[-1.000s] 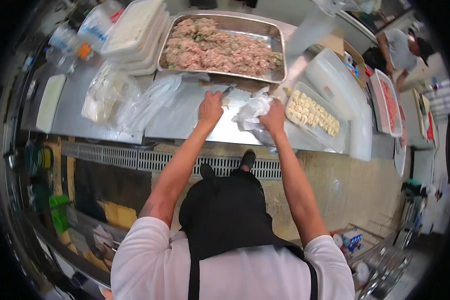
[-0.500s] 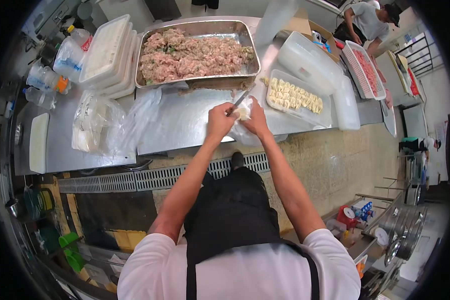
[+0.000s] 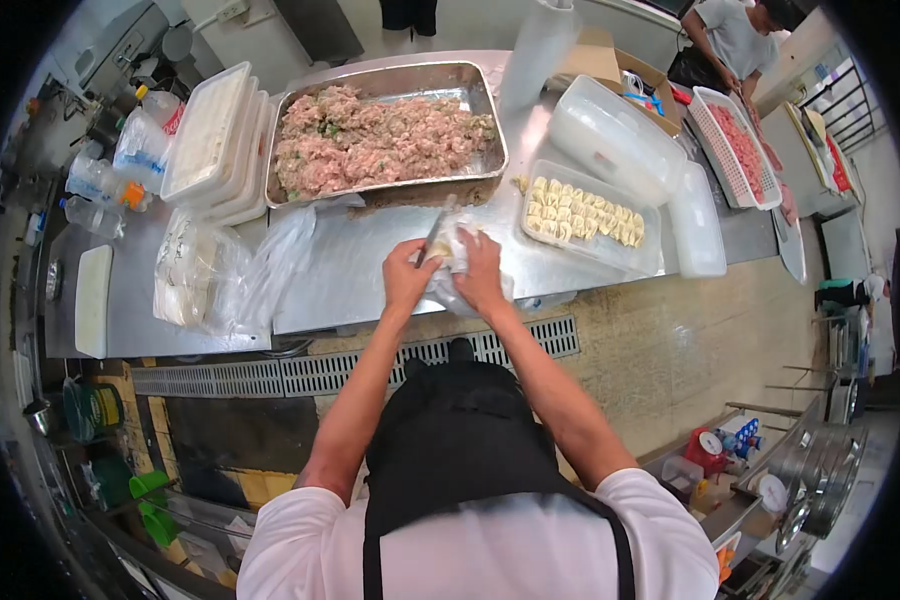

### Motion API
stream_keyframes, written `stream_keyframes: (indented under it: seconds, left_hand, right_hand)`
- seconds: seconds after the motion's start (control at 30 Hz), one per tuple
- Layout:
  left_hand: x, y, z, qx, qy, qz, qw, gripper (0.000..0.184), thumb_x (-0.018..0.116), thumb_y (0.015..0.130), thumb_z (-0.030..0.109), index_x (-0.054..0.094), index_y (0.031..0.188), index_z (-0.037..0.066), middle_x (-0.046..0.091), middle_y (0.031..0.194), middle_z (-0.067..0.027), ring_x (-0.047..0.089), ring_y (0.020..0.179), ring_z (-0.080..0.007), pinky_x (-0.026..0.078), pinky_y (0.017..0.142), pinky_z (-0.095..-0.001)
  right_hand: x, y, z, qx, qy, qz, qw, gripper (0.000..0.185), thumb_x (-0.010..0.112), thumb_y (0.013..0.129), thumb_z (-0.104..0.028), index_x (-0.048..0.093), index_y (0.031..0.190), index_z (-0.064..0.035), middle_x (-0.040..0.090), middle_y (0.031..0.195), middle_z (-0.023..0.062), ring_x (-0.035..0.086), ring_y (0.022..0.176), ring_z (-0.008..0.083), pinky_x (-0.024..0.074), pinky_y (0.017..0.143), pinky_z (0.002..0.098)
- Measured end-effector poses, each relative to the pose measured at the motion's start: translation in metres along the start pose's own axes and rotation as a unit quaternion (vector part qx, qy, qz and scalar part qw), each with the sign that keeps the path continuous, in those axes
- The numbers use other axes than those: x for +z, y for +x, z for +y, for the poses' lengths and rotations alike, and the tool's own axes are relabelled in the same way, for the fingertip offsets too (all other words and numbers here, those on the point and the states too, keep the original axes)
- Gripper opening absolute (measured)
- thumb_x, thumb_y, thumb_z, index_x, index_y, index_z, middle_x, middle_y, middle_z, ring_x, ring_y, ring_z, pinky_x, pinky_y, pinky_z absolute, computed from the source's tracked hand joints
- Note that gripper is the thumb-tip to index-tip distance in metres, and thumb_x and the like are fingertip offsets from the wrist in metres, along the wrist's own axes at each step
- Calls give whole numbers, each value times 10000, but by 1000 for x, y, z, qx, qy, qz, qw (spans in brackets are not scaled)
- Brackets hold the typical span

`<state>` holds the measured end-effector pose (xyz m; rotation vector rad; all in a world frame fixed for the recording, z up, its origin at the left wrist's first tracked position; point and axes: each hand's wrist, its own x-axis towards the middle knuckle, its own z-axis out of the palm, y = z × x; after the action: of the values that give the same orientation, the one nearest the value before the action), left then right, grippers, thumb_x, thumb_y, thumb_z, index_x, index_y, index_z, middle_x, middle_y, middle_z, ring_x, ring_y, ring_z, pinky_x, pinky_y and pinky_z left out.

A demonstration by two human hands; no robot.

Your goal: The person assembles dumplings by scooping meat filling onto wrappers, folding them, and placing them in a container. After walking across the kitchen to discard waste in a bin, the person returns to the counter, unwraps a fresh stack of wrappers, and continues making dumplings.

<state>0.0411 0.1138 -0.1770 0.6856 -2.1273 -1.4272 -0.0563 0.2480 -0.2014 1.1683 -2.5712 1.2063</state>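
My left hand (image 3: pixel 408 275) is closed around a knife (image 3: pixel 436 232), whose blade points up and away toward the meat tray. Close beside it, my right hand (image 3: pixel 480 268) grips a crumpled white plastic bag (image 3: pixel 457 290) over the table's front edge. Something small and pale shows between the fingers, too small to make out. Beyond both hands is a metal tray (image 3: pixel 502 165) of minced meat (image 3: pixel 370 140) with green bits. To the right, rows of folded dumplings (image 3: pixel 582 212) lie in a clear plastic container (image 3: pixel 642 262).
Stacked lidded containers (image 3: pixel 210 135), plastic bottles (image 3: pixel 95 215), a bagged white stack (image 3: pixel 185 265) and a white board (image 3: pixel 93 300) are at left. Translucent containers (image 3: pixel 615 135) and a white basket (image 3: pixel 698 95) of meat stand at right, near another person (image 3: pixel 735 45).
Since one second ago, my hands have come together, bringing the knife beside the white bag. The camera view has also shifted. The other person's head is now lower over the work at right.
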Motion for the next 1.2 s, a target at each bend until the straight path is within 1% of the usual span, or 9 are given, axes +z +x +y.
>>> stream_keyframes:
  seconds: [0.23, 0.37, 0.47, 0.7, 0.8, 0.9, 1.03, 1.1, 1.2]
  left_hand:
    - [-4, -11, -25, 1, 41, 131, 991, 392, 860, 690, 75, 690, 1025, -36, 658, 1080, -133, 647, 990, -235, 547, 819, -332]
    - [-2, -16, -27, -1, 47, 147, 988, 390, 855, 683, 81, 687, 1019, -26, 652, 1077, -130, 650, 971, -236, 548, 802, -341]
    - [-1, -16, -26, 10, 80, 154, 985, 384, 854, 682, 99, 686, 1006, -22, 656, 1088, -130, 649, 974, -240, 548, 790, -348]
    - [-4, -15, -29, -15, 68, 131, 989, 434, 861, 683, 115, 673, 1048, -27, 657, 1107, -137, 649, 1012, -247, 553, 794, -351]
    - [-6, -15, -43, -9, 35, 124, 992, 438, 853, 707, 102, 660, 1071, -44, 655, 1115, -125, 643, 1025, -225, 560, 819, -344]
    - [-8, -16, -43, -17, 23, 113, 993, 380, 828, 757, 88, 664, 1073, -44, 659, 1114, -109, 647, 1003, -202, 564, 837, -322]
    - [-6, -18, -55, -51, -113, 116, 985, 330, 826, 745, 90, 694, 1024, -25, 673, 1084, -116, 649, 969, -212, 548, 759, -318]
    - [-15, -18, -48, -174, -136, 87, 971, 264, 779, 816, 79, 692, 1042, -27, 661, 1099, -85, 636, 957, -157, 554, 717, -283]
    - [-13, -22, -62, -113, -125, 90, 982, 237, 732, 862, 78, 685, 1077, -9, 659, 983, -34, 564, 729, -79, 463, 587, -236]
  right_hand:
    - [-27, 45, 3, -33, 269, -194, 943, 672, 750, 716, -169, 546, 1352, -102, 537, 1329, 207, 504, 1251, 393, 410, 1079, 438]
    - [-33, 79, 1, 121, 72, -76, 987, 263, 717, 765, -122, 720, 1010, -27, 667, 1042, 221, 636, 982, 413, 531, 853, 440]
    - [-3, 90, 16, -11, 2, -40, 999, 187, 660, 759, -63, 722, 932, -29, 656, 972, 228, 630, 915, 422, 522, 804, 482]
    - [2, 95, 32, -32, -37, -86, 995, 145, 679, 731, -29, 726, 868, -18, 665, 869, 215, 656, 845, 384, 535, 769, 457]
    - [-34, 88, 4, 145, 126, -91, 977, 156, 752, 767, -98, 739, 902, -22, 708, 927, 209, 701, 806, 306, 540, 719, 370]
    - [-49, 65, -33, 7, 214, -45, 976, 169, 773, 788, -112, 737, 932, -33, 716, 903, 140, 699, 764, 211, 551, 681, 315]
    - [-23, 37, -38, -55, 61, -169, 982, 194, 793, 708, -122, 696, 851, -33, 644, 853, 158, 612, 915, 368, 485, 831, 473]
    - [-31, 38, -41, -36, 92, -154, 983, 194, 797, 704, -124, 698, 842, -31, 654, 872, 159, 628, 882, 368, 500, 801, 458]
    - [-50, 57, -36, -46, 192, -93, 976, 227, 831, 723, -159, 724, 880, -35, 680, 903, 156, 662, 802, 356, 536, 725, 417]
